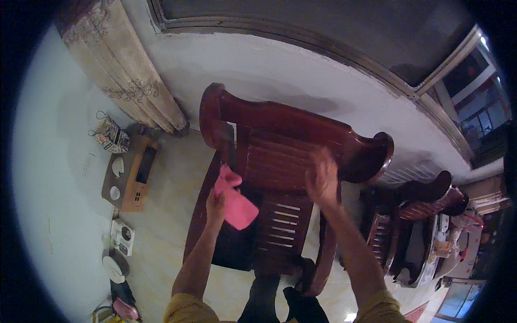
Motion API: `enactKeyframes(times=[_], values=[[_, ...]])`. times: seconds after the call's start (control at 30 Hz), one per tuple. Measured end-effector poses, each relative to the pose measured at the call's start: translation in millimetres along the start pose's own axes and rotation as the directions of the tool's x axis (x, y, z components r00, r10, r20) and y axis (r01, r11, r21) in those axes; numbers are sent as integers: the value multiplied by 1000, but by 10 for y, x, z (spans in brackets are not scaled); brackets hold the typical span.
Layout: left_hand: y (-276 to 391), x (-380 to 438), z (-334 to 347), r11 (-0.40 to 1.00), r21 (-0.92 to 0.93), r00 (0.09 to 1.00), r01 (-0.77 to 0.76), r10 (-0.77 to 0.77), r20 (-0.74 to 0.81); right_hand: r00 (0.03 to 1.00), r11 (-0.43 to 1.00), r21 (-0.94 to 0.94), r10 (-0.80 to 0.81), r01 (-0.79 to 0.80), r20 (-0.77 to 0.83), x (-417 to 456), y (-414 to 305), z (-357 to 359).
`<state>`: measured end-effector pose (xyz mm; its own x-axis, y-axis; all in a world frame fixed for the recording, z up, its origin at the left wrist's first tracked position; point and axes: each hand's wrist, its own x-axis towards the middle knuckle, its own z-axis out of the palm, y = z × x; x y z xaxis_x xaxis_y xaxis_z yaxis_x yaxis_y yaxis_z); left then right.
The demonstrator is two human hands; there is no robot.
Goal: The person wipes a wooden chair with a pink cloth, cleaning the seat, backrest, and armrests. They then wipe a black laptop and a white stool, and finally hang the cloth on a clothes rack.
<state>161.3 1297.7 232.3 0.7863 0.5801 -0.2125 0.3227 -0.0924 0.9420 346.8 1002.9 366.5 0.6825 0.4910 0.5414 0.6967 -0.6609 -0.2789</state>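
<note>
My left hand (pixel 215 204) holds a pink object (pixel 240 210), perhaps a cloth or a soft bottle-shaped item, over the left side of a dark red wooden armchair (pixel 282 151). Part of that hand is hidden by the pink object. My right hand (pixel 323 173), slightly blurred, is raised in front of the chair's slatted back, fingers apart and holding nothing. A black item (pixel 234 248), flat and dark, lies on the left part of the slatted seat, below the pink object.
A low wooden cabinet (pixel 131 177) carries a patterned bag (pixel 112 135) on the left. A beige curtain (pixel 125 76) hangs behind it. More dark red furniture (pixel 430 202) stands at right, near a cluttered table. The wall and window frame (pixel 258 26) are beyond the chair.
</note>
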Motion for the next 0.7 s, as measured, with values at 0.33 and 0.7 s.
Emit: enactKeyframes(times=[0.33, 0.7], values=[[1378, 751, 1655, 889, -22, 763, -457, 380, -522, 780, 810, 289, 293, -510, 553, -1996, -547, 24], [1462, 53, 2669, 102, 678, 537, -728, 701, 470, 769, 727, 323, 433, -606, 470, -2478, -226, -201]])
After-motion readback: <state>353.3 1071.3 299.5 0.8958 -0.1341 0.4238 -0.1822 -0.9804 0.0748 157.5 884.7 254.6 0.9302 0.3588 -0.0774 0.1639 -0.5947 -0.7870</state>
